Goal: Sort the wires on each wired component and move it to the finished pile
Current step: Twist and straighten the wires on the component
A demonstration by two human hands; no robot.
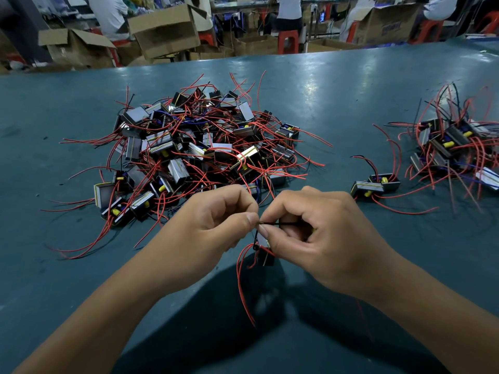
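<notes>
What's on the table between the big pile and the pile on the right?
In the head view, mostly bare green table separates the big pile from the right pile. Two loose components with red wires sit there, close to the right pile.

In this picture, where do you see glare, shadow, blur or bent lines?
Head view: pale glare streaks on the far table; a dark shadow falls on it beneath the left hand and right hand; the table's far edge curves from the wide lens; the boxes behind look soft; the right pile smears near the frame edge.
</notes>
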